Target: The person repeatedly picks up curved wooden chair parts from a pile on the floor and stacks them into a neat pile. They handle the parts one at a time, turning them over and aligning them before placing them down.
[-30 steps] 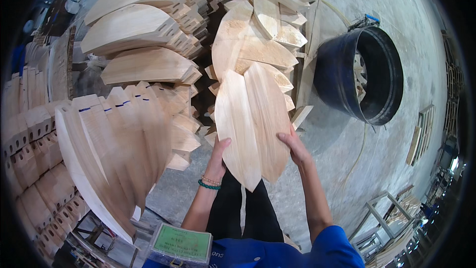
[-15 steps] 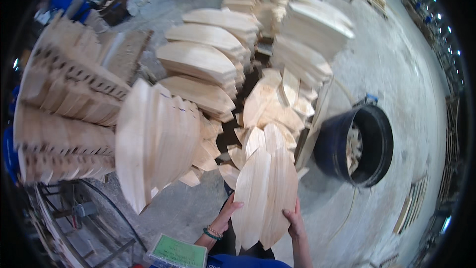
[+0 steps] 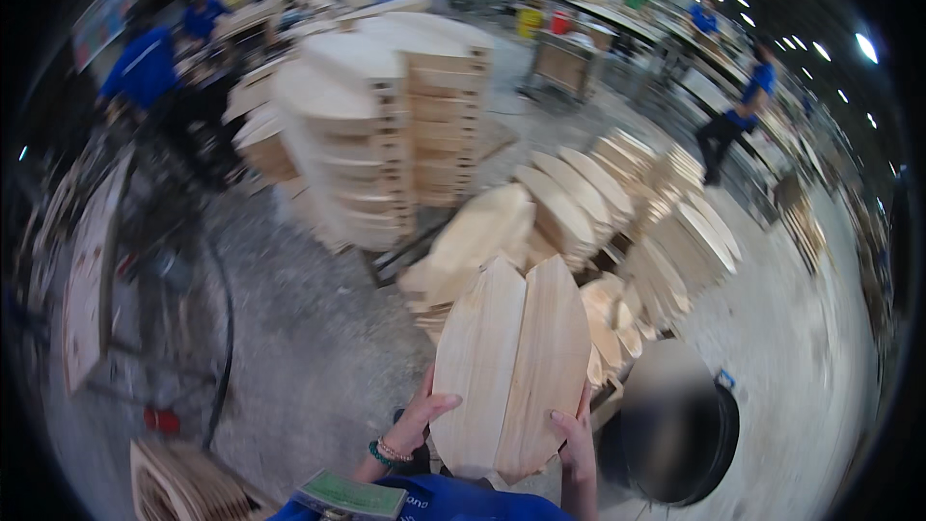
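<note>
I hold pale wooden boards (image 3: 482,367) upright in front of me, their curved outer edges narrowing toward two pointed tops. A dark line runs down between the two halves; whether they are joined I cannot tell. My left hand (image 3: 417,420) grips the lower left edge, thumb on the front face. On the lower right edge, my right hand (image 3: 576,432) has its thumb on the front in the same way. The fingers of both hands are mostly hidden behind the wood. Just beyond the held boards lies a stack of similar boards (image 3: 482,232).
A tall stack of slotted wooden pieces (image 3: 338,135) stands ahead to the left. Further curved-board stacks (image 3: 579,198) fill the middle right. A dark barrel (image 3: 719,444) stands by my right side. More boards (image 3: 183,482) lie at lower left. People in blue (image 3: 149,68) are farther off.
My view has swung left and up, bringing the tall slotted stack ahead. Both hands keep hold of the wooden boards, now broader to view and with a dark line between the halves.
</note>
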The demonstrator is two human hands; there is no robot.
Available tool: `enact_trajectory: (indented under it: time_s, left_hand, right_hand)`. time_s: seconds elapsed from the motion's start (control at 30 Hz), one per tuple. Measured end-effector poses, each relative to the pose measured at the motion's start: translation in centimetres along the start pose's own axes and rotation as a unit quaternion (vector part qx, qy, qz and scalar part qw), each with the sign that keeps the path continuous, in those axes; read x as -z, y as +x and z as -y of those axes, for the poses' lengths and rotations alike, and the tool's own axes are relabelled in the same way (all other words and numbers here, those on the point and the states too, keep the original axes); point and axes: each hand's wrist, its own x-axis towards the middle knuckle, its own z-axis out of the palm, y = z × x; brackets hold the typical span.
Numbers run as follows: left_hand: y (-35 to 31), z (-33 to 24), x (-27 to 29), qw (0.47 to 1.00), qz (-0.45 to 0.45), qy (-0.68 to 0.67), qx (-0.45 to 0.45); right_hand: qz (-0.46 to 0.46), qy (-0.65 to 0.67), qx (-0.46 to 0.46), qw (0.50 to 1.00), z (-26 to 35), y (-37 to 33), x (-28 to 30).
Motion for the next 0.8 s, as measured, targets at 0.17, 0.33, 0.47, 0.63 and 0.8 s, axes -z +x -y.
enact_trajectory:
  time_s: [0.17, 0.33, 0.47, 0.63, 0.8]
  left_hand:
    - [-5.8, -3.6, 8.6, 0.987, -0.105, -0.082, -0.09]
    - [-10.5, -8.1, 19.3, 0.947, -0.224, -0.147, -0.178]
    - [-13.4, -14.3, 27.3, 0.907, -0.336, -0.163, -0.194]
    - [-13.0, -25.8, 35.6, 0.934, -0.282, -0.075, -0.207]
    - [-7.9, -36.4, 42.7, 0.944, -0.248, -0.015, -0.217]
  right_hand:
    - [0.127, -0.022, -0.019, 0.992, -2.0, 3.0, -11.9]
    - [0.24, -0.057, -0.056, 0.967, -7.1, 7.0, -26.5]
    - [0.308, -0.038, -0.074, 0.948, -11.2, 10.3, -38.5]
    - [0.292, 0.022, -0.044, 0.955, -12.1, 14.1, -49.9]
    - [0.235, 0.097, -0.025, 0.967, -11.7, 19.8, -58.1]
